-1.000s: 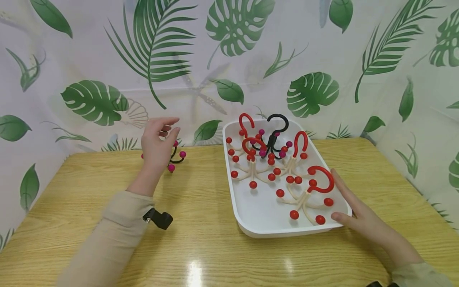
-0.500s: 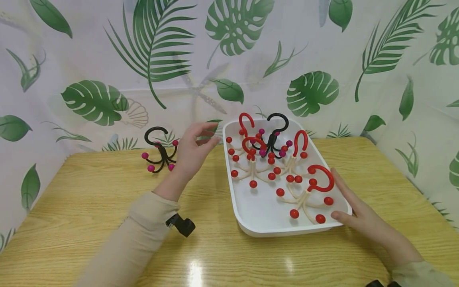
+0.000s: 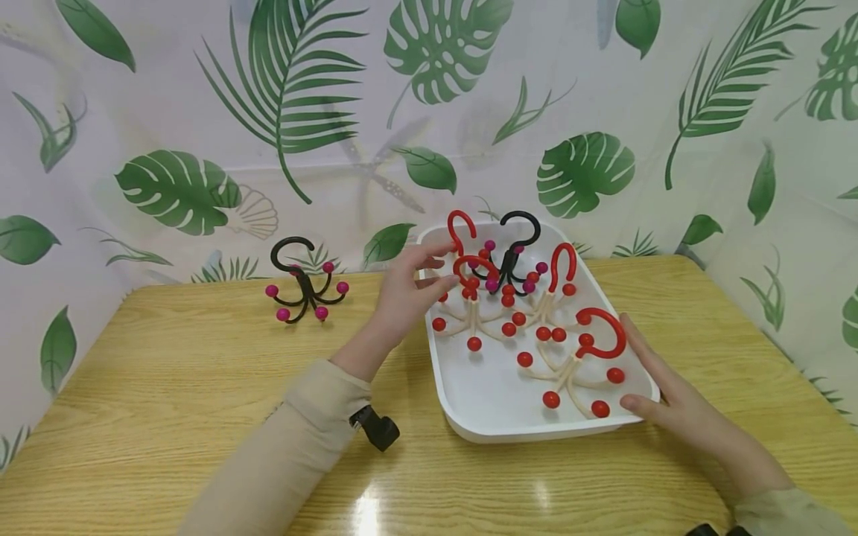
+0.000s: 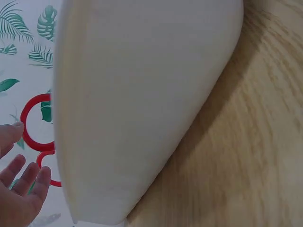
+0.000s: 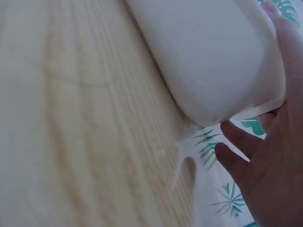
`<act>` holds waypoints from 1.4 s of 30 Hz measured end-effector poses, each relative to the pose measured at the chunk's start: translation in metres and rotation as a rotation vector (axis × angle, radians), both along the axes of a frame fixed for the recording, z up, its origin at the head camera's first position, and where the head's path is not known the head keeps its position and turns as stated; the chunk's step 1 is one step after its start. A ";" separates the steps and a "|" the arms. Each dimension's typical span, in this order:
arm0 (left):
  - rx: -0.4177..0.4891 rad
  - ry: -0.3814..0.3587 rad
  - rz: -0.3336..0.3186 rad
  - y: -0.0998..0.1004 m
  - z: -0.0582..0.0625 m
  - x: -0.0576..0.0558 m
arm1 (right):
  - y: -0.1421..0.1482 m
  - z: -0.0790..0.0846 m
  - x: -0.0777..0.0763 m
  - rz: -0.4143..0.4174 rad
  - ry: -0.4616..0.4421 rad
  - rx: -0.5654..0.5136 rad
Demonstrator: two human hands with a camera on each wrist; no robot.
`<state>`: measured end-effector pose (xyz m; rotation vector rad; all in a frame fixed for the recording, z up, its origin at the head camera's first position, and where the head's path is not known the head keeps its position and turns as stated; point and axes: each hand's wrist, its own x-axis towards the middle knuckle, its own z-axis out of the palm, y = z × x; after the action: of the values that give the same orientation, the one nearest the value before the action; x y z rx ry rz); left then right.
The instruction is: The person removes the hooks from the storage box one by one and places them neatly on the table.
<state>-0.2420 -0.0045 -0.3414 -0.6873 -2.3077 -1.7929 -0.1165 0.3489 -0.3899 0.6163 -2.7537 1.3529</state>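
A white plastic tray (image 3: 523, 433) holds several octopus-like hanging hooks with ball-tipped arms. Most are cream with red hooks and red balls; one is a black hook (image 3: 509, 262) with magenta balls. My left hand (image 3: 410, 294) hovers over the tray's left rim, thumb and fingers apart, near the cream-and-red hook (image 3: 473, 311) at the left. The left wrist view has that hand (image 4: 21, 189) close beside a red hook loop (image 4: 35, 144); contact is unclear. At the tray's right front corner my right hand (image 3: 677, 406) grips the rim, thumb on top, fingers outside.
Another black hook (image 3: 305, 284) with magenta balls stands on the wooden table (image 3: 201, 387) left of the tray. A leaf-patterned cloth (image 3: 469, 149) hangs behind and at both sides. One more cream-and-red hook (image 3: 601, 335) sits near my right hand.
My left hand has moved right, away from the black hook on the table, to above the tray's left rim. The right hand and the tray have stayed in place.
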 end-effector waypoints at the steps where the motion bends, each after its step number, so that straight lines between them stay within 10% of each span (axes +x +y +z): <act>1: -0.011 -0.002 0.001 0.002 -0.001 0.000 | 0.000 0.000 0.000 -0.001 0.000 -0.002; 42: 0.100 -0.041 0.109 0.028 -0.012 -0.004 | 0.000 -0.003 -0.003 -0.013 -0.032 -0.035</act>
<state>-0.2463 0.0235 -0.3533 -0.5038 -2.2169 -1.8742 -0.1195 0.3491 -0.3928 0.5788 -2.7472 1.4177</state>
